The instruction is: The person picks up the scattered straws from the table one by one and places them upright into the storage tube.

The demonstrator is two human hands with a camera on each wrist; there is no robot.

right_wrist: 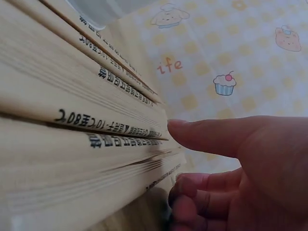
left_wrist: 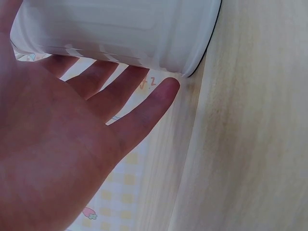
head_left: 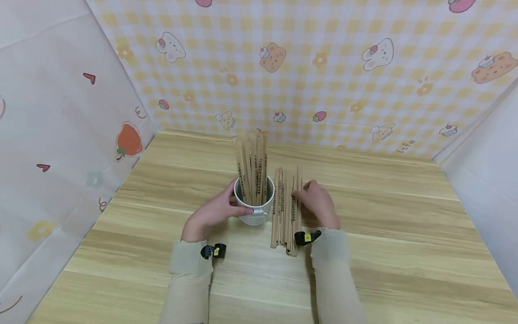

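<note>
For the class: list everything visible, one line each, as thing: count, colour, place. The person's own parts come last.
Cup: one, white, upright on the table
Standing packets: several, tan, inside the cup
Loose packets: several, tan, lying right of the cup
Table: one, light wood-grain, beneath everything
Checked backdrop: one, yellow and white, behind the table
Side sheets: two, white, left and right
Wrist devices: two, black with yellow labels, one per wrist
Sleeves: two, beige, on both arms
Left grip: one, bare, holding the cup
Right grip: one, bare, at the loose packets' right edge
</note>
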